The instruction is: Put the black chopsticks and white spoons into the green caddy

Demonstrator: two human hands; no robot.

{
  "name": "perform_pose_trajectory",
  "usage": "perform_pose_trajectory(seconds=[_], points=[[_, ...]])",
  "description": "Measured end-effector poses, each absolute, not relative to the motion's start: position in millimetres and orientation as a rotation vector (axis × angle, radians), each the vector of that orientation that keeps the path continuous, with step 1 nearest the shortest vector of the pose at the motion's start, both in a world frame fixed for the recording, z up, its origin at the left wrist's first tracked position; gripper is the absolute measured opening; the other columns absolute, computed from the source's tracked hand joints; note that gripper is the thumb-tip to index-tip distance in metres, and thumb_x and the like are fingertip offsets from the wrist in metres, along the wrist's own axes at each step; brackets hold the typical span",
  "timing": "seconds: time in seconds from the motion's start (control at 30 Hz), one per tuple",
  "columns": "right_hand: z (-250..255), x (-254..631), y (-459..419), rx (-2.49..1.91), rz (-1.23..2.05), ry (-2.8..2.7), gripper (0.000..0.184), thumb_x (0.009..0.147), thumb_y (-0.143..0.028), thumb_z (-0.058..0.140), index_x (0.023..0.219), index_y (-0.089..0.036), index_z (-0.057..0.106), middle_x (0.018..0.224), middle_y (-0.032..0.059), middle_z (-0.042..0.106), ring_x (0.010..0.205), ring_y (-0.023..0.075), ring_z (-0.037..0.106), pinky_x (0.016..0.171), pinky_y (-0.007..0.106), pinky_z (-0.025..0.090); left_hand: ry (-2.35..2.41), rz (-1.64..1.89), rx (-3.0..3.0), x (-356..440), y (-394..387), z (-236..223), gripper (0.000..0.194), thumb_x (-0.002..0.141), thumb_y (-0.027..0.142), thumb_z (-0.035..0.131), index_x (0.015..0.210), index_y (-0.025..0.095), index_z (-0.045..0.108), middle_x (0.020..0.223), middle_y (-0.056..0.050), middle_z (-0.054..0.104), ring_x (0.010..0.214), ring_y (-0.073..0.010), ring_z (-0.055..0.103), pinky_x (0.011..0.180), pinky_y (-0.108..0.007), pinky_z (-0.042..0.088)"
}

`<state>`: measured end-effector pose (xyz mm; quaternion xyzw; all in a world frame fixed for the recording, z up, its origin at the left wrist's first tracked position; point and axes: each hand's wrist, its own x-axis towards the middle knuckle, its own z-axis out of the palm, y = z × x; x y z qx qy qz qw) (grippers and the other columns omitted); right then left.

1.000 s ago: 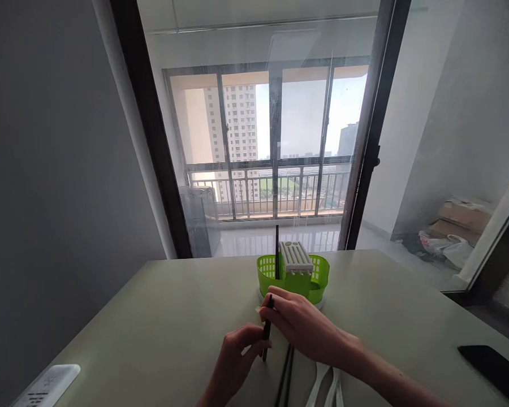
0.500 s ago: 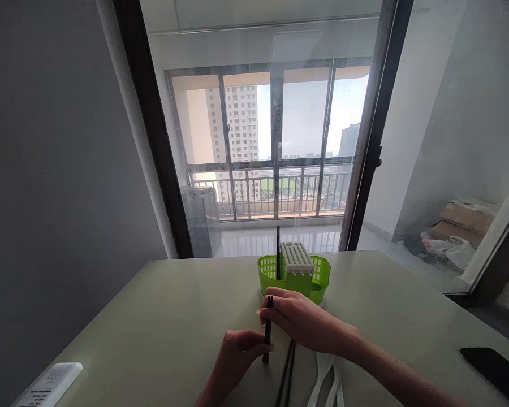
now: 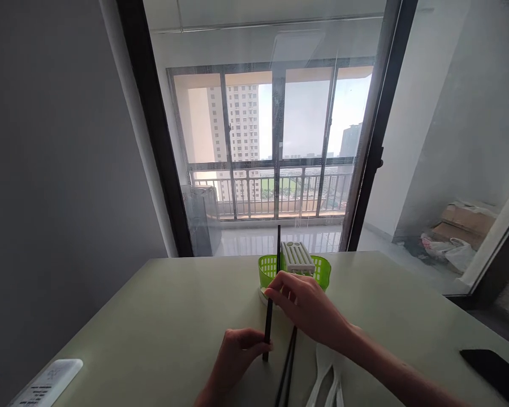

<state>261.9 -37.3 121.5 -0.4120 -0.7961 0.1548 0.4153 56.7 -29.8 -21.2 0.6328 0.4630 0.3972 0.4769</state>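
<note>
My right hand (image 3: 305, 305) pinches the upper end of a black chopstick (image 3: 268, 325) just in front of a green utensil basket (image 3: 322, 270). My left hand (image 3: 237, 359) is closed round the lower end of the same chopstick, near the table. The basket holds a white slotted insert (image 3: 297, 255) and one upright black chopstick (image 3: 278, 249). Two more black chopsticks (image 3: 287, 367) lie on the table under my right wrist. White plastic spoons (image 3: 324, 376) lie beside them.
A pale green table (image 3: 161, 316) carries a white remote control (image 3: 46, 384) at the near left and a black phone (image 3: 494, 370) at the near right. Behind the table a glass door (image 3: 275, 141) looks onto a balcony. Cardboard boxes (image 3: 466, 217) lie on the floor at right.
My right hand has slid up the chopstick toward the basket, showing more of its length. My left hand has stayed at the lower end.
</note>
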Motion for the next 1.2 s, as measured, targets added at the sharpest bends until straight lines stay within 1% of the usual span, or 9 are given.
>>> perform_pose_trajectory(seconds=[0.17,0.23,0.3,0.43,0.57,0.7,0.93,1.07,1.2], points=[[140,268,-31,-1.028,0.393,-2.039,0.03,0.101,-0.045,0.051,0.083,-0.023,0.061,0.072,-0.0007,0.069,0.06,0.0134,0.06,0.055,0.025,0.044,1.143,0.973,1.504,57,-30,-25,0.025,0.072,0.043,0.08,0.081,0.019,0.082,0.081,-0.005,0.081,0.079,-0.0245,0.074,0.077,-0.033,0.058],[157,277,-25,-1.024,0.424,-1.996,0.032,0.101,-0.048,0.051,0.084,-0.023,0.06,0.067,-0.0018,0.068,0.056,0.0129,0.059,0.054,0.024,0.044,1.168,0.999,1.498,56,-29,-25,0.029,0.072,0.046,0.079,0.083,0.019,0.082,0.083,-0.005,0.081,0.082,-0.0248,0.074,0.08,-0.033,0.058],[178,287,-16,-0.986,0.432,-1.949,0.035,0.1,-0.053,0.05,0.085,-0.023,0.058,0.061,-0.0033,0.064,0.052,0.0125,0.058,0.053,0.024,0.045,1.195,1.047,1.522,54,-27,-25,0.035,0.076,0.051,0.077,0.092,0.02,0.081,0.088,-0.006,0.08,0.081,-0.023,0.073,0.079,-0.032,0.058],[221,305,8,-0.926,0.283,-1.821,0.039,0.098,-0.058,0.053,0.082,-0.022,0.056,0.058,-0.0042,0.062,0.051,0.0125,0.06,0.054,0.024,0.046,1.222,1.115,1.583,50,-24,-27,0.045,0.084,0.057,0.069,0.112,0.021,0.073,0.095,-0.005,0.076,0.076,-0.0182,0.07,0.068,-0.027,0.056],[238,308,38,-0.976,0.092,-1.826,0.036,0.099,-0.053,0.053,0.082,-0.022,0.057,0.06,-0.0038,0.064,0.052,0.0128,0.063,0.057,0.025,0.046,1.26,1.056,1.618,49,-22,-32,0.047,0.086,0.059,0.065,0.11,0.019,0.07,0.096,-0.006,0.073,0.075,-0.0177,0.068,0.062,-0.025,0.053],[223,300,73,-1.118,0.057,-1.919,0.029,0.101,-0.043,0.052,0.085,-0.02,0.06,0.061,-0.0021,0.067,0.053,0.014,0.064,0.06,0.026,0.045,1.289,1.014,1.647,51,-22,-35,0.043,0.088,0.055,0.062,0.108,0.018,0.069,0.097,-0.006,0.073,0.072,-0.0166,0.067,0.061,-0.025,0.051],[171,296,132,-1.163,0.297,-2.008,0.027,0.1,-0.036,0.055,0.08,-0.018,0.06,0.065,-0.0007,0.071,0.051,0.011,0.065,0.059,0.023,0.049,1.314,0.992,1.667,53,-24,-34,0.039,0.089,0.053,0.061,0.107,0.02,0.069,0.089,-0.004,0.072,0.07,-0.0164,0.067,0.064,-0.026,0.052],[147,300,156,-1.142,0.419,-2.027,0.029,0.099,-0.04,0.057,0.081,-0.017,0.059,0.069,0.0014,0.073,0.051,0.0106,0.067,0.05,0.019,0.049,1.327,0.959,1.684,54,-26,-32,0.04,0.09,0.054,0.058,0.105,0.018,0.069,0.081,-0.003,0.071,0.067,-0.0165,0.065,0.065,-0.026,0.051],[135,304,170,-1.115,0.51,-2.04,0.034,0.098,-0.047,0.058,0.082,-0.018,0.058,0.075,0.0039,0.076,0.05,0.0117,0.069,0.042,0.018,0.049,1.35,0.93,1.689,55,-29,-28,0.039,0.091,0.054,0.056,0.101,0.018,0.069,0.073,-0.001,0.068,0.065,-0.0169,0.064,0.065,-0.027,0.05]])
